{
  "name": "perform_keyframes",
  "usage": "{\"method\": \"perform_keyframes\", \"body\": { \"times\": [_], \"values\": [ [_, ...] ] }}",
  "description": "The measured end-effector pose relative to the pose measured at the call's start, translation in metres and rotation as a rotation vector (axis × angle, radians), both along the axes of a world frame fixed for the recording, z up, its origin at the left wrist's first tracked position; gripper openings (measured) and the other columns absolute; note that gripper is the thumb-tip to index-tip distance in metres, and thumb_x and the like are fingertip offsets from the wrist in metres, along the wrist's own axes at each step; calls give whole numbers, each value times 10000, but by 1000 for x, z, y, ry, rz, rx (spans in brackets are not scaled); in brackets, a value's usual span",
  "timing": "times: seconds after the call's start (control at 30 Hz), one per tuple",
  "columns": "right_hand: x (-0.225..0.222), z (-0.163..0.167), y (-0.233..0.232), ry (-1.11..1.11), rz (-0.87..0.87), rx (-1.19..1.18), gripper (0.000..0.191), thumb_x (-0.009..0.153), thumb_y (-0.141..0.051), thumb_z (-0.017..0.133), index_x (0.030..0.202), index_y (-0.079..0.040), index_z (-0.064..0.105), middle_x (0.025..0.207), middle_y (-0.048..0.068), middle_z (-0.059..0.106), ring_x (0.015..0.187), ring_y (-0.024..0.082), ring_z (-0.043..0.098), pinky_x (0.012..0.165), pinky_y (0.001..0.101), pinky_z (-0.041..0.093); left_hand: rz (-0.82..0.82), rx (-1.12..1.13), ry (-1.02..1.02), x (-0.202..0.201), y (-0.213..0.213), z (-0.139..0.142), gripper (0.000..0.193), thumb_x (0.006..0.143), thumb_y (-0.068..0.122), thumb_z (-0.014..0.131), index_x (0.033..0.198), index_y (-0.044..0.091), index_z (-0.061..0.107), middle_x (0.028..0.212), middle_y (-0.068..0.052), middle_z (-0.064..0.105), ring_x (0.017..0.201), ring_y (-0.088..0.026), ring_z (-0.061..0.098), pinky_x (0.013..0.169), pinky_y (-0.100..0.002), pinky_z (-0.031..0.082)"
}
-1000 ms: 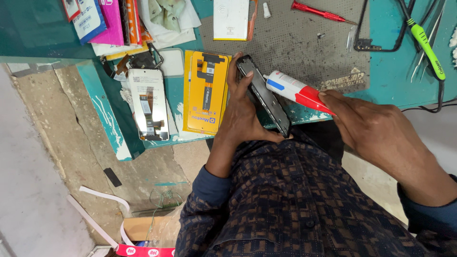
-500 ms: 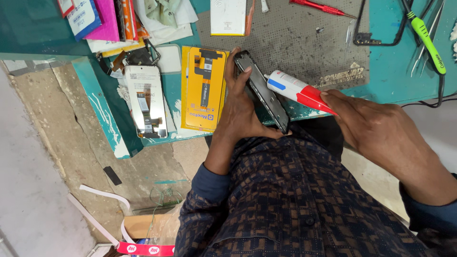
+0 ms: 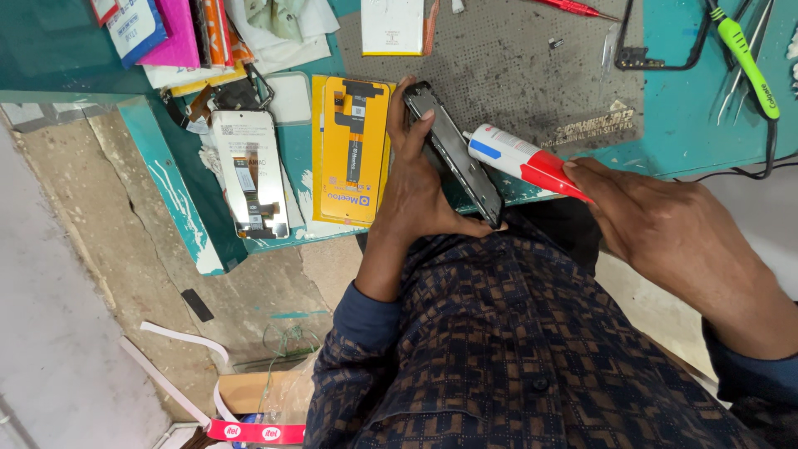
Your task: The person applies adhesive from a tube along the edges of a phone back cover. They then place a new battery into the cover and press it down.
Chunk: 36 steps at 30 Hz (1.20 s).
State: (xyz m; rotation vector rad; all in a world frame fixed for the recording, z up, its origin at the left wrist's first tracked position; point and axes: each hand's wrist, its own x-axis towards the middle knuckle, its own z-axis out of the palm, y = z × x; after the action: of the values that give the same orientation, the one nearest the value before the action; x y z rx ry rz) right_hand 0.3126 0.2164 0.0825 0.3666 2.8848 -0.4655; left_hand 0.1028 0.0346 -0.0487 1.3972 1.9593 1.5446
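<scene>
A: Left hand [image 3: 416, 187]?
B: Wrapped round a dark phone frame [image 3: 455, 154]; the frame stands on its long edge, tilted, thumb at its near end, fingertips over its far end; it sits at the near edge of the workbench [image 3: 690, 116], between the two hands.

A: Right hand [image 3: 665, 224]?
B: Closed on the red tail of a white glue tube [image 3: 519, 158]; fingers curled tight, pinching the flat end; the nozzle points at the frame's side, touching it or just shy; cannot tell which.

A: What lies left of the left hand?
B: A yellow-backed screen panel [image 3: 349, 150], flat, just beside the knuckles; further left a second panel [image 3: 249, 175], white-grey with a ribbon cable, face down on the bench's edge.

A: Beyond the hands?
B: A grey work mat [image 3: 515, 66], speckled and worn, under and past the frame; a white battery [image 3: 399, 25] at its far side; a red screwdriver [image 3: 573, 8] near the far edge.

A: Out past the right hand?
B: A green-handled tool [image 3: 748, 58], well apart, beside tweezers [image 3: 758, 33]; a thin black bezel [image 3: 665, 50] lies between mat and tool.

A: Far left?
B: A stack of coloured packets [image 3: 174, 33], pink and orange; scraps of tape on the floor below.
</scene>
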Motion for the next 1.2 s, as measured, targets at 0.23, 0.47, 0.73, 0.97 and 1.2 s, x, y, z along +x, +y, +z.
{"method": "perform_keyframes", "body": {
  "times": [0.23,0.47,0.73,0.97,1.2],
  "values": [
    [7,1,0,-119,5,26,569,918,-135,708,1463,-59,565,678,102,643,554,211,617,512,394,525,-1,-13,27,3,0,3,1614,358,617,1065,1613,353,84,1693,-266,2,1565,-517,123,1299,-603,297],
    [13,0,0,47,20,3,531,880,-112,715,1386,-21,581,985,145,747,700,261,688,584,404,563,11,-57,73,3,-1,6,1604,380,623,1066,1607,272,94,1680,-303,24,1601,-533,110,1290,-581,296],
    [19,4,-1,-9,-15,-14,532,865,-101,725,1379,-45,598,1056,138,754,755,290,717,617,406,588,4,-26,86,2,1,2,1606,366,622,1062,1600,248,104,1674,-297,22,1598,-519,100,1326,-590,290],
    [24,4,-1,-26,-8,-2,542,851,-93,719,1376,-51,591,1169,123,751,795,279,737,611,401,595,2,-23,93,2,2,5,1598,400,614,1071,1608,251,89,1686,-292,29,1559,-493,113,1311,-571,268],
    [28,0,0,-33,-9,-5,552,846,-107,720,1380,-59,590,1187,124,745,804,270,744,603,393,599,2,-18,95,-1,4,7,1611,389,630,1069,1609,264,83,1679,-295,24,1567,-500,127,1302,-579,280]
  ]
}}
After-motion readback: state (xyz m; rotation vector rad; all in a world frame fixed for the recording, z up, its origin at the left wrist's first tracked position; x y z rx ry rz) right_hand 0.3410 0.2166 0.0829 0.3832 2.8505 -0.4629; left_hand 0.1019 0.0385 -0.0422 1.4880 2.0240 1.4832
